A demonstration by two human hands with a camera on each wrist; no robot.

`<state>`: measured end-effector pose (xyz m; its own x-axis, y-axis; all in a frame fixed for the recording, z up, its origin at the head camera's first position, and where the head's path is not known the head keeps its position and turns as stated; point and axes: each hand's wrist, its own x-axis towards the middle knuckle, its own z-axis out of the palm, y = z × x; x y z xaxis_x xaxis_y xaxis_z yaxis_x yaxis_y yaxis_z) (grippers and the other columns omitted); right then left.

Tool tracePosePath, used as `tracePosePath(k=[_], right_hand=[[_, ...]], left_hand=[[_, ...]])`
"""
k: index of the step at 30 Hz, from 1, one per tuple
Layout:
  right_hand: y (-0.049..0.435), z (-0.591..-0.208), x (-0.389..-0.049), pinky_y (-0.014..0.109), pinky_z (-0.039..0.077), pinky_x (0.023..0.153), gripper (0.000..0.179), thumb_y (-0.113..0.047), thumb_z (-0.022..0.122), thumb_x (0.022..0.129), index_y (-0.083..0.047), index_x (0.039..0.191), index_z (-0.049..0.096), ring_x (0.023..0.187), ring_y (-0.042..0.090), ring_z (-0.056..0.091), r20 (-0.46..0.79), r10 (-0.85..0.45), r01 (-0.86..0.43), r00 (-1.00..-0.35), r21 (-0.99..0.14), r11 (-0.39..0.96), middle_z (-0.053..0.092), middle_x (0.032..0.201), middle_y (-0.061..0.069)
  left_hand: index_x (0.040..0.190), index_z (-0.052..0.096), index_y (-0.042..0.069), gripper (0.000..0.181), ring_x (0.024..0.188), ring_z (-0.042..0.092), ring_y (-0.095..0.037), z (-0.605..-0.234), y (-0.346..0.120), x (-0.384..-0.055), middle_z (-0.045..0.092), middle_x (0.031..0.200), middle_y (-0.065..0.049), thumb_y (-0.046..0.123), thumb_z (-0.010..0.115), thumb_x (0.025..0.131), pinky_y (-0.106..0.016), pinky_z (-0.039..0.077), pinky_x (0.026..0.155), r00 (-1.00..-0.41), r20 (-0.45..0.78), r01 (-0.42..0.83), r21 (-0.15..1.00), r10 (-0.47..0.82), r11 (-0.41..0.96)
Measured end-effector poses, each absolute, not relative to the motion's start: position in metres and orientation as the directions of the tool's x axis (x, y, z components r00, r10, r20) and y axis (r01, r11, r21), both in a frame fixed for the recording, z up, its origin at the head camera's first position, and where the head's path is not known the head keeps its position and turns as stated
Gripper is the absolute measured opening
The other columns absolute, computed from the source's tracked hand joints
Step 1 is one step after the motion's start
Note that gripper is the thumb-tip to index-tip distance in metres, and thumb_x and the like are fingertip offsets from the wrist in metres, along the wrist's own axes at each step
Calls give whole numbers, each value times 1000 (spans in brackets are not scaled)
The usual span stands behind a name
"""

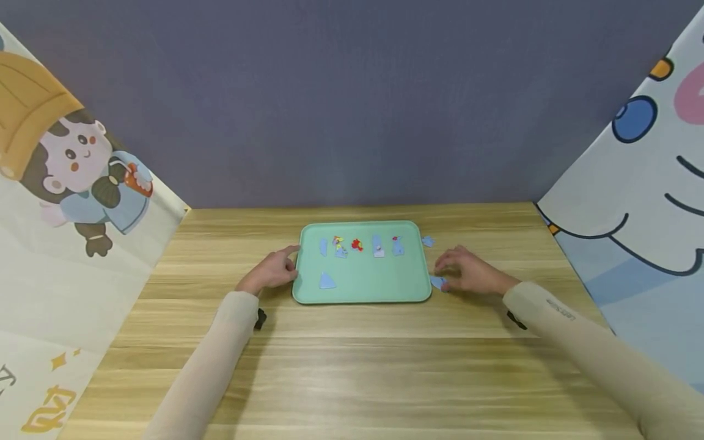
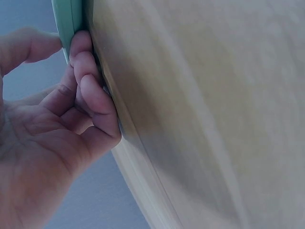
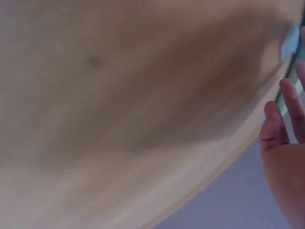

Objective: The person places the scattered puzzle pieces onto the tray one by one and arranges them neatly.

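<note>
A pale green tray [image 1: 363, 287] lies on the table. My left hand [image 1: 273, 269] holds its left rim, the thumb on one side and curled fingers on the other in the left wrist view. Beyond the tray's right edge, my right hand [image 1: 467, 271] hovers with loosely bent fingers over a flat light-blue piece [image 1: 438, 282]. In the right wrist view that blue piece [image 3: 289, 43] lies on the wood near the fingertips; contact cannot be told. Another small blue piece [image 1: 428, 241] lies near the tray's upper right corner.
Several flat pieces form a row across the tray's upper half, including a red and yellow one [image 1: 357, 245]. A blue triangular piece [image 1: 327, 280] sits lower left. A wooden table [image 1: 363, 366] meets a grey-blue wall [image 1: 352, 122] behind; printed cartoon panels flank both sides.
</note>
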<state>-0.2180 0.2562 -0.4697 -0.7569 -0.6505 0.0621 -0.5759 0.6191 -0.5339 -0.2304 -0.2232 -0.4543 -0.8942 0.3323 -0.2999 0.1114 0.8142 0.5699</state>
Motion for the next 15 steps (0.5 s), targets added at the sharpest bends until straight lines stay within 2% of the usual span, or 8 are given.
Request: tracePosePath(k=[10, 15], right_hand=[[257, -480, -214, 42, 40, 90, 23, -14, 79, 76, -12, 98, 73, 100, 18, 49, 86, -650, -591, -755, -519, 618, 63, 104, -4], [256, -479, -213, 42, 42, 88, 19, -12, 78, 77, -13, 95, 74, 99, 19, 51, 72, -672, -608, -737, -504, 613, 63, 102, -5]], left_hand=[[149, 23, 6, 73, 59, 47, -16, -456, -224, -233, 60, 73, -4, 11, 59, 86, -34, 41, 63, -893, -296, 115, 576, 338, 809], [149, 24, 6, 72, 58, 45, -15, -456, -224, -232, 59, 70, -4, 11, 58, 86, -34, 40, 64, -890, -291, 128, 577, 350, 807]])
